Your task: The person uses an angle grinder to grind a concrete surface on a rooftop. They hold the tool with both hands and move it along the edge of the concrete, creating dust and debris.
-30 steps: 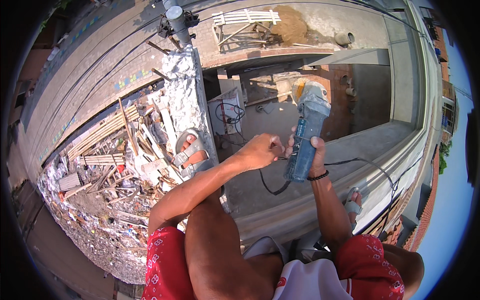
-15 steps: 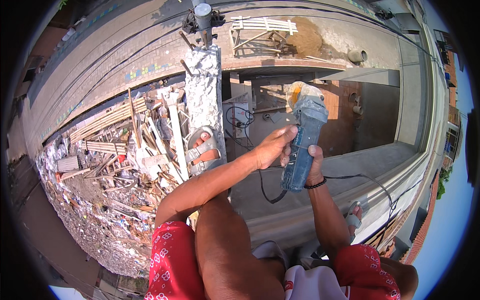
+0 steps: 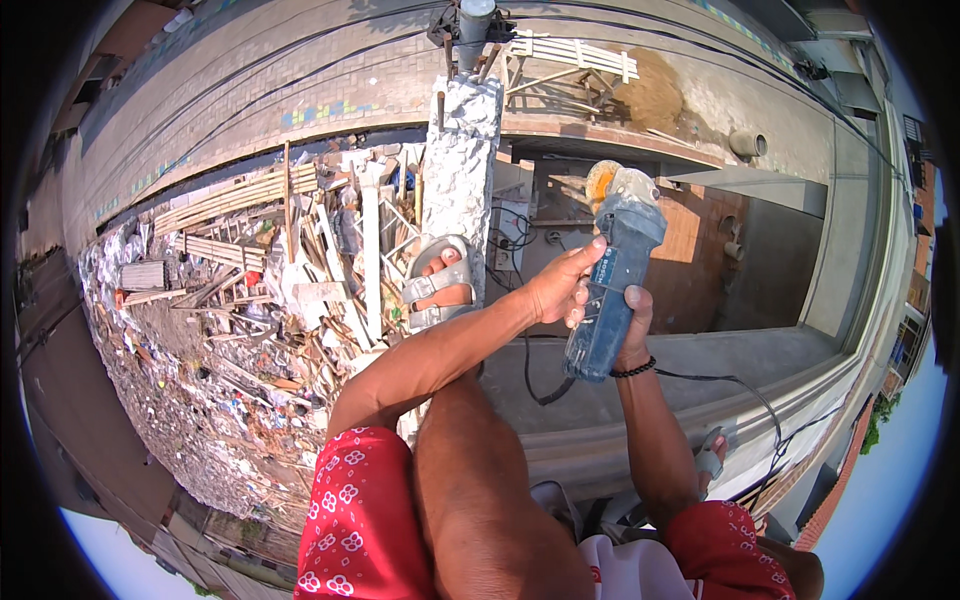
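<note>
A dusty blue angle grinder [image 3: 615,270] is held up in front of me, its head pointing away and its orange disc [image 3: 601,184] at the far end. Wrapped round the body from the right, my right hand [image 3: 635,325] has its thumb on top and a dark beaded bracelet at the wrist. From the left side my left hand [image 3: 560,288] grips the same tool, thumb along the casing and fingers curled. Out of the rear end runs a black cord [image 3: 545,398], looping below and off to the right. The disc touches nothing that I can see.
My sandalled left foot [image 3: 440,280] stands on a rough, broken concrete beam [image 3: 462,150]; my other foot [image 3: 712,455] rests on a ledge at right. Far below left lies rubble with scrap wood [image 3: 235,200]. Overhead cables [image 3: 640,30] and a pole [image 3: 475,20] are ahead.
The surroundings have shifted right in my view. The grinder has turned slightly, showing more of its orange disc. Both hands keep their hold on it.
</note>
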A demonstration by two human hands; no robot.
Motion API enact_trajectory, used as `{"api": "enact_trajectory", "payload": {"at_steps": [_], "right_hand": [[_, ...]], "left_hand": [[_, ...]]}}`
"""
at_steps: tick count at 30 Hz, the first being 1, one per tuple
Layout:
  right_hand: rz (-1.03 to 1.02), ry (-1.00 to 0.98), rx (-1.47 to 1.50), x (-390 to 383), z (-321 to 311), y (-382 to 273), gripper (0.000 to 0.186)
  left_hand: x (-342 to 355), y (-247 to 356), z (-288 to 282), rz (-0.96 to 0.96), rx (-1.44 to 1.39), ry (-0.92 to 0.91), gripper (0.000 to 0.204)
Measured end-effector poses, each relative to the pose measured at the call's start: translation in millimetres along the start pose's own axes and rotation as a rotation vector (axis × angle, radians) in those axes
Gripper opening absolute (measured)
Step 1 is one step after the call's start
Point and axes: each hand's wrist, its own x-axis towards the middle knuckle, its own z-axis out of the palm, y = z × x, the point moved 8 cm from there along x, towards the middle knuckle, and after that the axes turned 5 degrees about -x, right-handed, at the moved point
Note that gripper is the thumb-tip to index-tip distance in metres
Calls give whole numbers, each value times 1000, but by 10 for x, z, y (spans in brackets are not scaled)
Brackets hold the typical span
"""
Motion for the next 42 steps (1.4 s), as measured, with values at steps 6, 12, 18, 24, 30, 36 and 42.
{"api": "enact_trajectory", "payload": {"at_steps": [6, 12, 18, 24, 30, 36, 42], "right_hand": [[45, -39, -4, 180, 104, 61, 60], [129, -84, -24, 320, 166, 177, 60], [246, -145, -39, 374, 193, 304, 57], [259, -170, -177, 381, 208, 266, 60], [220, -119, -189, 326, 203, 239, 62], [265, -188, -53, 459, 211, 261, 52], [216, -22, -36, 559, 99, 298, 54]], "left_hand": [[-68, 146, -89, 14, -76, -12, 56], [-132, 211, -304, 63, -130, -14, 51], [-329, 377, -313, 175, -93, -11, 50], [-343, 415, -302, 212, -39, -83, 47], [-368, 455, -300, 196, -17, -78, 45], [-288, 512, -316, 198, 3, 2, 47], [-117, 495, -593, 89, 84, 24, 58]]}}
